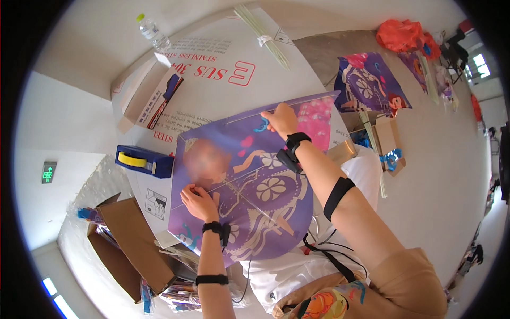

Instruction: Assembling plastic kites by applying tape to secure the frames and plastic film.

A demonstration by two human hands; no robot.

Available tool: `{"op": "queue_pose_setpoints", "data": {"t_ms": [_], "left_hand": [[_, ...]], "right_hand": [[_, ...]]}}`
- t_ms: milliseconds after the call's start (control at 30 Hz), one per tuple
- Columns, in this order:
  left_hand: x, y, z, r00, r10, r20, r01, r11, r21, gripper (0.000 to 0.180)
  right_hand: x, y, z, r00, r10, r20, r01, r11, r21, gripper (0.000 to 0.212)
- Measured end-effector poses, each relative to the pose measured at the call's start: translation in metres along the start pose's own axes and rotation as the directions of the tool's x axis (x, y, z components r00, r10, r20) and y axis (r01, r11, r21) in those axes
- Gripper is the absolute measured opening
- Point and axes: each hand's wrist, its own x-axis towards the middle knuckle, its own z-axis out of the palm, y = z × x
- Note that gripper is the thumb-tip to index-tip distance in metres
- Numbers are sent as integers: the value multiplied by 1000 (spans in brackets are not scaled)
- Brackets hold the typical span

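A purple kite [249,212] printed with a cartoon figure in a gown lies across the near part of the board, its lower part over my lap. Thin pale rods cross its face, and one rod [314,99] runs along the far edge. My right hand [282,119] is closed at that far edge, thumb pointing left, gripping the kite beside the rod. Lower left, my left hand [199,203] rests on the sheet with bent fingers drawn together by a rod's end. Whatever lies under its fingertips is hidden.
Left of the kite sits a blue tape dispenser [144,161] with yellow tape. Beyond are an open carton [149,95], a bottle [153,33] and a rod bundle [263,38]. A brown box [133,247] stands lower left. Another kite [366,82] lies right, near a small box [390,143].
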Motion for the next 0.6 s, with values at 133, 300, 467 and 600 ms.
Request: {"op": "queue_pose_setpoints", "data": {"t_ms": [133,300,467,600], "left_hand": [[13,16,-33,939,-13,344,-12,998,69,17],[30,121,-69,837,312,450,-262,950,-172,35],[17,189,6,581,671,461,-606,735,-305,44],[15,226,62,526,707,472,-665,688,-290,51]], "right_hand": [[-9,3,-7,993,-111,-26,111,994,12,39],[5,37,6,946,-289,-150,259,947,-191,30],[6,67,-46,787,-504,-356,496,860,-121,13],[27,64,-82,629,-691,-356,652,719,-241,7]]}}
